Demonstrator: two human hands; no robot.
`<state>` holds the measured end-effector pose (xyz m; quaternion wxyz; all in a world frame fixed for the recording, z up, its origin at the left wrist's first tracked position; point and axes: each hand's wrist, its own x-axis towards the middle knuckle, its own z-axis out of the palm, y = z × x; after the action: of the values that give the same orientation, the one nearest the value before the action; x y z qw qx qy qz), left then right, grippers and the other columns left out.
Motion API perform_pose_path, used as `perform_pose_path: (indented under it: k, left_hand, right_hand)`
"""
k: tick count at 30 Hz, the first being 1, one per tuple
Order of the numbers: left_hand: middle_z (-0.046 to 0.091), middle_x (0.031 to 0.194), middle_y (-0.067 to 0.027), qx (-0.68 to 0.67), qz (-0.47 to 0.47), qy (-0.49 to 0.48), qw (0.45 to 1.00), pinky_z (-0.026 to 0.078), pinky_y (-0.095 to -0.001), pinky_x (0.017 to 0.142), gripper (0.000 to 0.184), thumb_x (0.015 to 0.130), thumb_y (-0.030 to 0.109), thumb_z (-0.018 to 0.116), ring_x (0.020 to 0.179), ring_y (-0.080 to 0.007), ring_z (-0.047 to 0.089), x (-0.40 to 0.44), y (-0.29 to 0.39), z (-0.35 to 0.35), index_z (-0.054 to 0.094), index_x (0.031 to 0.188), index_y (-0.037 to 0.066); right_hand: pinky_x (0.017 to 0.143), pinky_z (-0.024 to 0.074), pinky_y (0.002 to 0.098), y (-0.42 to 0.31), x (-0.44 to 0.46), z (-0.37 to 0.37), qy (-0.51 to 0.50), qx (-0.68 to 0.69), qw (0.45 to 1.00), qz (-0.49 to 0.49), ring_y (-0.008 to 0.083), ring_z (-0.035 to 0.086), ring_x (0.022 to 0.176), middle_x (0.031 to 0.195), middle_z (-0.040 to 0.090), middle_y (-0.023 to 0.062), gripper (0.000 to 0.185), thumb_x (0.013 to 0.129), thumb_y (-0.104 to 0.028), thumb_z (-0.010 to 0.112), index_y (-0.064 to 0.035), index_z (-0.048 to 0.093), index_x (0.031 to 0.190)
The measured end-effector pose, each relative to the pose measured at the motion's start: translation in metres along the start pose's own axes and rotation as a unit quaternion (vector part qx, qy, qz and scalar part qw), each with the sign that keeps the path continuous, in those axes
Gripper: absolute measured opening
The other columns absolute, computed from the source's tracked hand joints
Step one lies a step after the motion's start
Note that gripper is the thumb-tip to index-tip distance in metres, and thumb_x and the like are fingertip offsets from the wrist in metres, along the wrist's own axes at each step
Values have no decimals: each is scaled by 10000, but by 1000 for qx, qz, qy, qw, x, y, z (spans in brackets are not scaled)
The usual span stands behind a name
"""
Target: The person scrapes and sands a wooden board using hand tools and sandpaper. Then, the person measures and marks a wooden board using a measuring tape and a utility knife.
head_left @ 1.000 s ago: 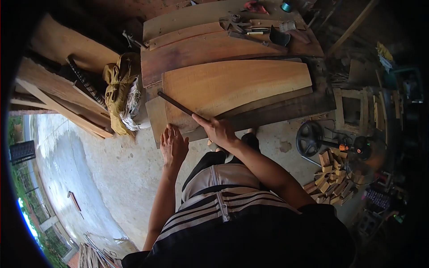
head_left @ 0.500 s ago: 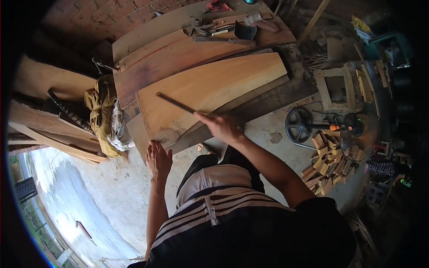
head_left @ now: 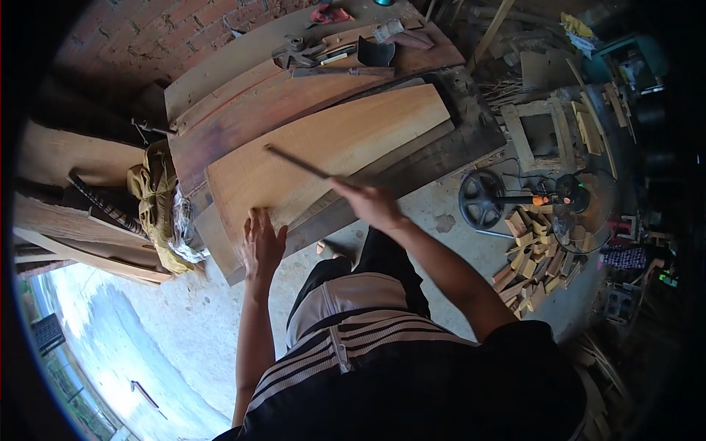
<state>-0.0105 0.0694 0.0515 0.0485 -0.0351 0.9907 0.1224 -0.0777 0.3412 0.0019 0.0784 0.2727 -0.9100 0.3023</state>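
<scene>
A long pale wooden board with a curved upper edge lies on the bench, over a darker board. My left hand rests on the pale board's near left end, fingers stretched out and holding nothing. My right hand is closed round one end of a thin, dark, file-like bar. The bar points up and left above the pale board; whether it touches the surface I cannot tell.
Tools and a curved dark piece lie at the bench's back. To the right are a standing fan and a heap of wood offcuts. Boards and a yellow-brown sack stand at the left.
My left hand has moved further onto the pale board, and the pile of dust beside it is gone from the surface. The bar has swung slightly, still in my right hand.
</scene>
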Motion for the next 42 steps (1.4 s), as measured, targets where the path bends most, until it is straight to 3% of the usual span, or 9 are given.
perform_pose_path:
  k: [5, 8, 12, 16, 18, 23, 29, 33, 42]
  left_hand:
    - [397, 1381, -334, 26, -17, -24, 999, 494, -456, 938, 652, 823, 278, 737, 1225, -453, 468, 5, 5, 9, 469, 1296, -81]
    - [402, 1372, -335, 21, -27, -46, 998, 494, -456, 933, 646, 826, 282, 734, 1226, -445, 470, 9, 12, 7, 475, 1296, -77]
    - [427, 1339, -344, 45, -11, -47, 998, 495, -455, 925, 615, 830, 279, 729, 1180, -444, 502, 11, 7, 8, 494, 1271, -79]
    - [449, 1319, -340, 37, -12, -46, 998, 497, -456, 918, 591, 834, 282, 723, 1139, -448, 528, 15, 11, 7, 509, 1248, -81]
    - [448, 1322, -340, 40, -22, -52, 998, 498, -454, 914, 587, 833, 283, 724, 1145, -444, 527, 13, 13, 4, 513, 1244, -79]
    - [464, 1330, -312, 42, -95, -91, 990, 474, -476, 942, 573, 826, 329, 724, 1157, -415, 531, 24, 23, -2, 548, 1214, -54]
    - [330, 1453, -335, 39, -34, 8, 999, 412, -544, 1015, 774, 882, 454, 652, 1276, -516, 405, 34, 29, 26, 328, 1482, 88]
    - [267, 1453, -377, 62, -52, 4, 997, 423, -612, 958, 815, 870, 502, 655, 1280, -552, 345, 37, 32, 31, 329, 1477, 67]
    - [234, 1438, -385, 101, -73, -46, 991, 440, -652, 925, 1005, 749, 544, 763, 1290, -567, 323, 42, 41, 31, 269, 1502, 98]
  right_hand:
    - [432, 485, 409, 40, -32, -73, -91, -174, 978, 64, 260, 629, 502, 590, 597, 122, 659, 829, -35, 588, -263, 465, 1435]
    - [415, 468, 402, 16, -11, -18, -36, -20, 998, 57, 248, 588, 443, 555, 573, 106, 632, 843, -68, 597, -258, 474, 1432]
    - [411, 479, 386, -5, 16, 17, -11, -88, 996, 3, 251, 592, 442, 554, 571, 101, 579, 884, -100, 574, -350, 497, 1401]
    - [442, 500, 399, 66, -24, -79, -50, -57, 994, 77, 262, 634, 509, 624, 609, 113, 621, 840, -20, 572, -286, 513, 1398]
    - [434, 492, 393, 88, -41, -110, -86, -226, 966, 94, 254, 622, 505, 626, 607, 107, 634, 840, -11, 564, -264, 494, 1417]
    - [411, 477, 391, 42, -1, -46, -21, -43, 998, 46, 250, 597, 458, 601, 596, 102, 588, 863, -61, 577, -289, 505, 1400]
    - [413, 479, 387, 74, -3, -47, -24, -25, 998, 54, 218, 608, 467, 626, 629, 85, 581, 845, -50, 594, -275, 534, 1378]
    - [401, 473, 388, 122, -37, -125, -61, -222, 969, 92, 253, 614, 469, 578, 583, 106, 663, 813, -17, 589, -274, 494, 1417]
    - [420, 462, 402, 82, 15, -47, 38, -50, 998, 29, 243, 575, 430, 553, 576, 79, 591, 841, -62, 586, -299, 533, 1379]
